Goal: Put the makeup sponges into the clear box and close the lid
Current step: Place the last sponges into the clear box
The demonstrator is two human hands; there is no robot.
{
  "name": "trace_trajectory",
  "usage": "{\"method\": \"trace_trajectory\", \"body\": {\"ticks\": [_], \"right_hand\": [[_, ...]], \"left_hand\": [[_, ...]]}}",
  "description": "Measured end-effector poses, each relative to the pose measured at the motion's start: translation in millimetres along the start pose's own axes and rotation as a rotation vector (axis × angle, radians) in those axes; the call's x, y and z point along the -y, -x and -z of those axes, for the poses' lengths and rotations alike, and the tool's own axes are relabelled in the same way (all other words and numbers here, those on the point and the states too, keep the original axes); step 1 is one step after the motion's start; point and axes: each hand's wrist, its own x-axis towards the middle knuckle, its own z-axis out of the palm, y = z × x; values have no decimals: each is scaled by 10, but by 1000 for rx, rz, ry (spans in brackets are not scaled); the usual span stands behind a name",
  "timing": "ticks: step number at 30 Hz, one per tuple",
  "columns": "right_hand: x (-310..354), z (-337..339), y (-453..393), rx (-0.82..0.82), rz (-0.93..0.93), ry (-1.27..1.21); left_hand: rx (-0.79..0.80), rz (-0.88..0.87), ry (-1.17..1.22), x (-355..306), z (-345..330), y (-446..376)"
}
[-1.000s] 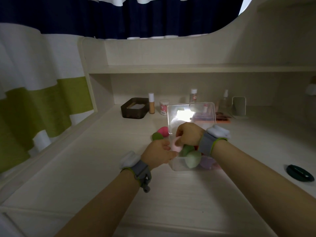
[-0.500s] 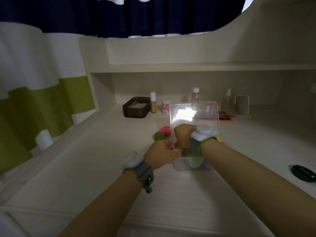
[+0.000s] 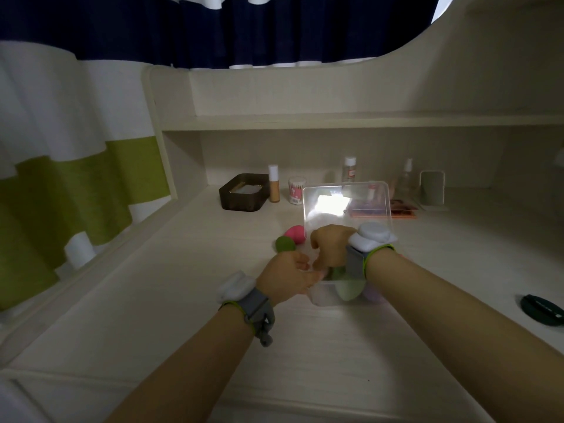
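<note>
right hand (image 3: 331, 245) in clear box (image 3: 323, 296) | pink sponge (image 3: 295, 232), green sponge (image 3: 285, 244) outside

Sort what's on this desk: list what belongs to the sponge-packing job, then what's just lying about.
Part of the job:
clear box, lid standing open
light green sponge and lilac sponge inside it
pink sponge and dark green sponge on the desk beside it
left hand, right hand

Lying about:
brown tray
foundation bottle
cotton swab tub
palette
dark green compact
</note>
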Motion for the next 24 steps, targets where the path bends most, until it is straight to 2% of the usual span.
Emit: {"method": "trace_trajectory", "body": {"ticks": [5, 11, 15, 21, 24], "right_hand": [[-36, 19, -8, -44, 71, -56], [-47, 10, -20, -53, 72, -36], [-28, 21, -19, 9, 83, 37], [21, -14, -17, -87, 27, 130], [28, -7, -25, -66, -1, 93]], "left_hand": [[-8, 0, -48, 1, 12, -6], [-12, -6, -75, 11, 13, -6], [-9, -4, -66, 17, 13, -18], [-16, -6, -31, 31, 6, -18], [-1, -11, -27, 35, 8, -10]]}}
